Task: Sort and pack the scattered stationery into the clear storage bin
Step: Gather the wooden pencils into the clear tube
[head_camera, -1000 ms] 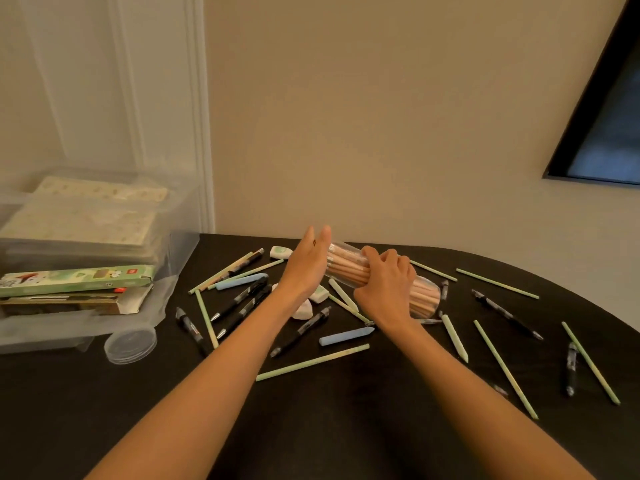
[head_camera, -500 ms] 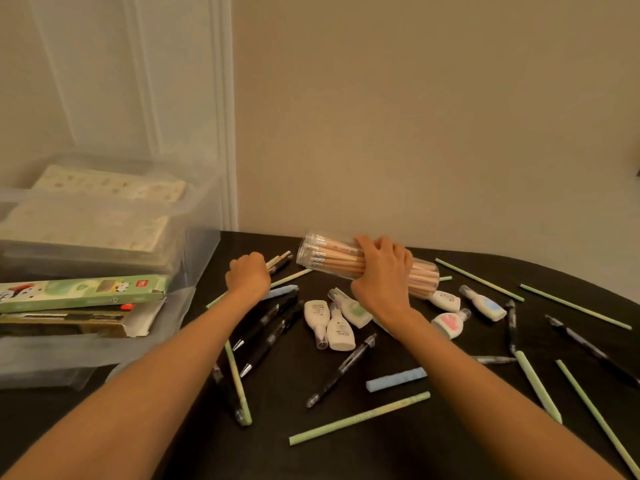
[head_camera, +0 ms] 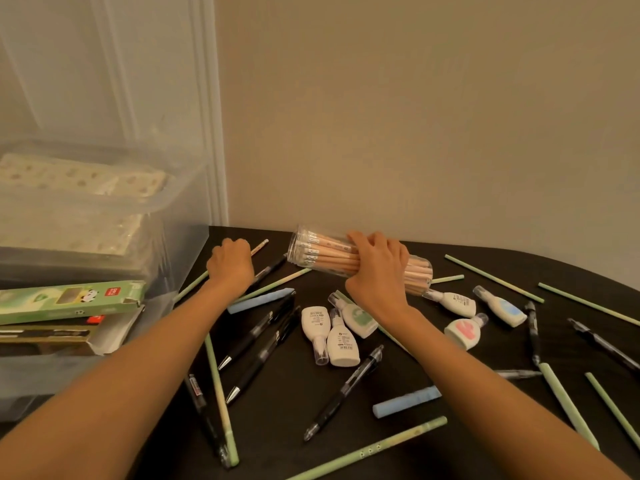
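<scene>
Clear plastic cylinder (head_camera: 295, 247) of wooden pencils (head_camera: 330, 255), gripped by right hand (head_camera: 379, 271)

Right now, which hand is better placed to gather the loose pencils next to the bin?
Left. The left hand curls round a pencil beside the bin, while the right hand is occupied gripping the tube of pencils.
</scene>
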A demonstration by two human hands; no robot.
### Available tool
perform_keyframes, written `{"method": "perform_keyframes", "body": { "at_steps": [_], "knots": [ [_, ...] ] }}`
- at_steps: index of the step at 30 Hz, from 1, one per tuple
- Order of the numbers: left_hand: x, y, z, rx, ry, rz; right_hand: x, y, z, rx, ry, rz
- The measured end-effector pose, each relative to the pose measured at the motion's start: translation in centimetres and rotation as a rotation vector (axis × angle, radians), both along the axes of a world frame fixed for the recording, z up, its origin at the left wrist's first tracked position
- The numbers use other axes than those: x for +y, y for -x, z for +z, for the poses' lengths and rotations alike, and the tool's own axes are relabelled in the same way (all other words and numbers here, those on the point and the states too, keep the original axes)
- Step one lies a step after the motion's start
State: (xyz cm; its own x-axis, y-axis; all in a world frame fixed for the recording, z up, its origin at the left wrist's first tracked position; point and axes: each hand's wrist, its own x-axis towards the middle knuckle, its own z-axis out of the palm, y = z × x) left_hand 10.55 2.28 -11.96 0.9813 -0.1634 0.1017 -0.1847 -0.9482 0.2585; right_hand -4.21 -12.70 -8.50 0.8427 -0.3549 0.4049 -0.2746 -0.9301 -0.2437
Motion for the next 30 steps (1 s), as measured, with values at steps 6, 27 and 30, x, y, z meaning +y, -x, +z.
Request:
{"method": "perform_keyframes", "body": {
  "at_steps": [6, 27, 30],
  "knots": [
    [-0.6, 0.0, 1.4, 0.138, 0.096, -0.095, -0.5, 0.1, -0.3, -0.005, 0.013, -0.006],
    [-6.4, 17.0, 9.6, 0.389, 1.754, 0.096, -4.7, 15.6, -0.9, -0.136, -0.088, -0.245],
    [-6.5, 19.2, 9.7, 0.466, 1.777, 0.135, -4.8, 17.7, 0.0, -0.167, -0.117, -0.251]
  ]
}}
